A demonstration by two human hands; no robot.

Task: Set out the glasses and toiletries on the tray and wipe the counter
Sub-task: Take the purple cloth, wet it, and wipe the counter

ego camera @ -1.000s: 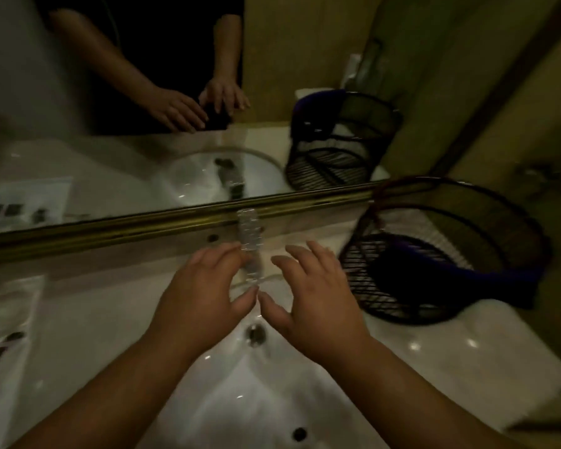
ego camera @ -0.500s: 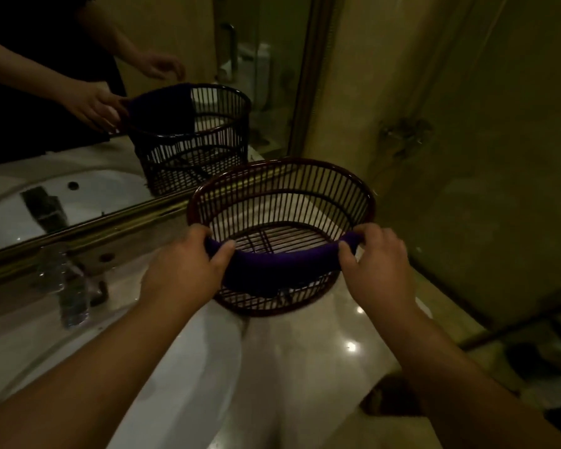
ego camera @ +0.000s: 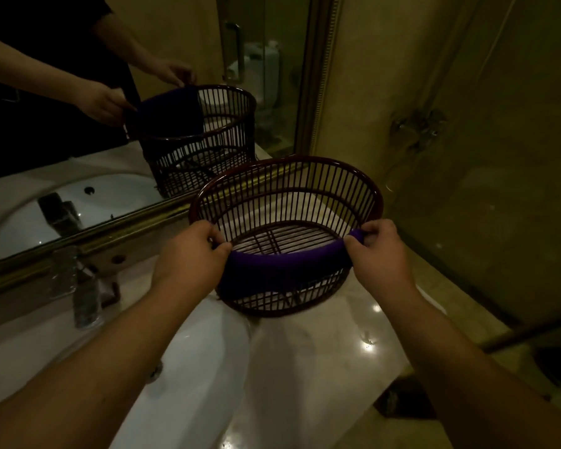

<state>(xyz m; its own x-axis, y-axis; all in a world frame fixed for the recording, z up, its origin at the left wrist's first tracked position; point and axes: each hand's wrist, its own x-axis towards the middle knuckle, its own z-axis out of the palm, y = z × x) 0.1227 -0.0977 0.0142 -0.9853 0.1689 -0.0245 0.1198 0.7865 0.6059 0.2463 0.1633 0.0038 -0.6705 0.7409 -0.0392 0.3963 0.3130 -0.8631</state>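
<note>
A dark red slatted basket (ego camera: 292, 176) stands on the pale counter (ego camera: 321, 367) against the mirror, to the right of the sink. A purple cloth (ego camera: 272, 270) hangs over its near rim. My left hand (ego camera: 188, 257) pinches the cloth's left end at the rim. My right hand (ego camera: 379, 251) pinches the cloth's right end. The basket looks empty inside. No glasses or tray are in view.
A white sink basin (ego camera: 191, 367) lies lower left, with a chrome faucet (ego camera: 85, 296) behind it. A gold-framed mirror (ego camera: 110, 231) runs along the back. A glass shower wall (ego camera: 499, 189) stands on the right; the counter's edge drops to the floor at lower right.
My hands left the faucet and moved right to the basket. Both now grip the purple cloth on its rim, fingers curled tighter than half a second ago.
</note>
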